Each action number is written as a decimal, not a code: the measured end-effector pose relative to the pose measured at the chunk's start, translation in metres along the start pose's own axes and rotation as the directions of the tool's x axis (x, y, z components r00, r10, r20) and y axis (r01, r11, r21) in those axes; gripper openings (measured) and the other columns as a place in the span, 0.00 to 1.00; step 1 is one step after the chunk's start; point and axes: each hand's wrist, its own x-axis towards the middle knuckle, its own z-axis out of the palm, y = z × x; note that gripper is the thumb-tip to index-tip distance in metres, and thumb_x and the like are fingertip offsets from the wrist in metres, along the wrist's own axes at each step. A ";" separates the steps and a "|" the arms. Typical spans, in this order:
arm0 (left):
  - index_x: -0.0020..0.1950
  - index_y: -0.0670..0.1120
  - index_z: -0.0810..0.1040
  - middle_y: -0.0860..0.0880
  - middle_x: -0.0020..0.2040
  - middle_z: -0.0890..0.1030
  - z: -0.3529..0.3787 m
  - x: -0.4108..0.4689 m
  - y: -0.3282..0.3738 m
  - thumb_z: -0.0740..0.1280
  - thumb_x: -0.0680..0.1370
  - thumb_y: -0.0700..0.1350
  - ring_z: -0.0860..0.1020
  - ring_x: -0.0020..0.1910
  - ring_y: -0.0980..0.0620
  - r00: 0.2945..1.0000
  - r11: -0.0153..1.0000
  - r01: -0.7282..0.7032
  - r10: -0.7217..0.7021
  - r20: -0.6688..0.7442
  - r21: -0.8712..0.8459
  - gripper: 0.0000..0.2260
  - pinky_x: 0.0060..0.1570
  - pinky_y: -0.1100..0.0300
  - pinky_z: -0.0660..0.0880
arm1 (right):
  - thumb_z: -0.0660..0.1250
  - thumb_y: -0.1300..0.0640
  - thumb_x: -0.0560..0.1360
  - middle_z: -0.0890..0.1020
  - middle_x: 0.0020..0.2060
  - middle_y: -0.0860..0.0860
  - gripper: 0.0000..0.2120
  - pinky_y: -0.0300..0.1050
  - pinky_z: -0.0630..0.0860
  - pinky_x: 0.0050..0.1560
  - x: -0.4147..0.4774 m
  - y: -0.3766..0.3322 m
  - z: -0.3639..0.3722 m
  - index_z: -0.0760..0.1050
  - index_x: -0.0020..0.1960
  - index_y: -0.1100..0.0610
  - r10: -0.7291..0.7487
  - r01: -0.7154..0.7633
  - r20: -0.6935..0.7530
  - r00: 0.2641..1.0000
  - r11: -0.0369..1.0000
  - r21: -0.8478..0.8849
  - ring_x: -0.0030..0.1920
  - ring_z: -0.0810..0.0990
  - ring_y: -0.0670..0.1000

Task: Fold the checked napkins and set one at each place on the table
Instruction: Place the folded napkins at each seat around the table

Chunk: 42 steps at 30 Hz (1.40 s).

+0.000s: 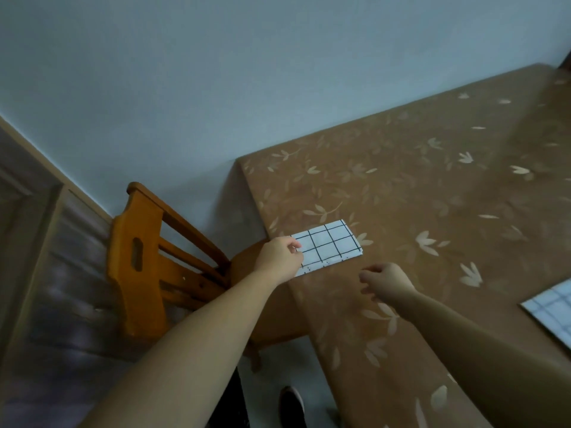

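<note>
- At the near left corner of the bench (432,186), which is covered with a brown cloth printed with pale leaves, we find a folded white napkin with a black check (332,244) lying flat beside the edge.
- The left grip (279,257) covers the napkin's left end; its curled fingers pinch that edge.
- The right grip (386,281) hovers near the napkin's near side, fingers loosely curled, holding nothing.
- A second checked napkin (553,308) lies flat at the right border, well apart.
- An orange-brown wooden chair (139,257) stands beside the corner.
</note>
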 end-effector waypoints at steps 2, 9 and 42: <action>0.65 0.51 0.76 0.49 0.64 0.77 0.003 0.024 -0.009 0.63 0.78 0.45 0.76 0.60 0.47 0.997 0.997 -0.021 0.015 0.082 0.074 0.16 0.57 0.56 0.74 | 0.63 0.59 0.76 0.83 0.42 0.55 0.08 0.44 0.76 0.34 0.009 -0.007 0.018 0.80 0.51 0.59 0.056 -0.056 -0.001 0.998 0.997 0.060 0.41 0.83 0.52; 0.77 0.47 0.62 0.46 0.75 0.64 0.008 0.088 -0.033 0.63 0.79 0.46 0.65 0.72 0.43 0.974 0.942 -0.124 0.054 0.222 0.312 0.26 0.68 0.49 0.68 | 0.65 0.59 0.74 0.82 0.40 0.53 0.06 0.42 0.75 0.30 0.036 -0.029 0.058 0.79 0.48 0.59 0.246 -0.239 0.023 0.969 0.910 0.340 0.39 0.81 0.52; 0.43 0.50 0.84 0.53 0.41 0.84 0.040 0.076 -0.053 0.70 0.74 0.55 0.81 0.41 0.52 0.970 0.972 0.231 -0.227 0.084 -0.044 0.10 0.36 0.61 0.75 | 0.61 0.63 0.72 0.79 0.40 0.52 0.12 0.41 0.68 0.31 0.109 -0.060 0.069 0.77 0.53 0.59 -0.167 0.112 -0.112 0.980 0.916 -0.384 0.38 0.76 0.52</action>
